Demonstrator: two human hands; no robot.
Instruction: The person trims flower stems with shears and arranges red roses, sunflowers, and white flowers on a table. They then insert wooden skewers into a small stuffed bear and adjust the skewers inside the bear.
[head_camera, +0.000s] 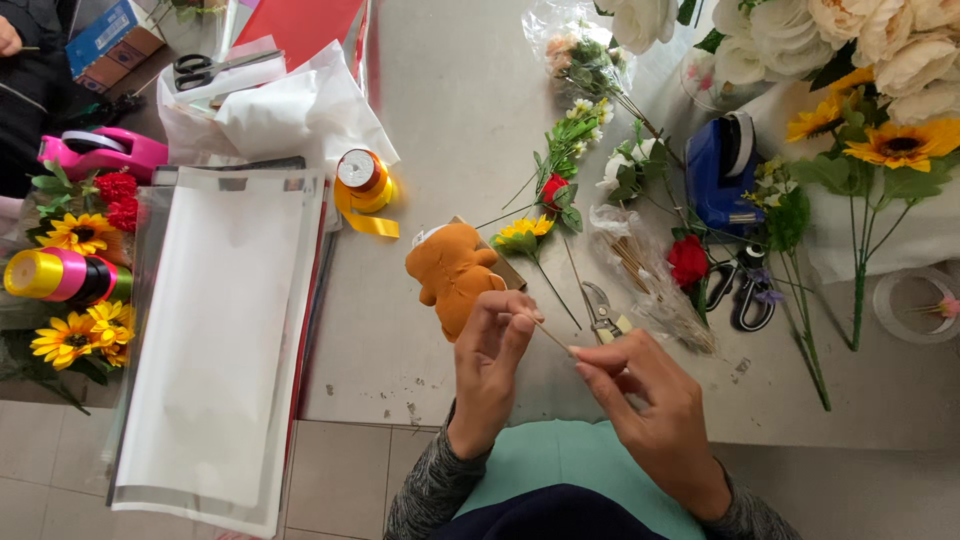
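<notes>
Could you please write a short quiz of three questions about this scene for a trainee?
1. True or false: the left hand holds the orange plush bear.
2. Which thing do both hands pinch? A) yellow ribbon roll B) thin wooden stick C) scissors
3. What colour is the tape dispenser near the sunflowers?

Key: 1 true. 2 B; the right hand pinches its other end. 3 blue.
</notes>
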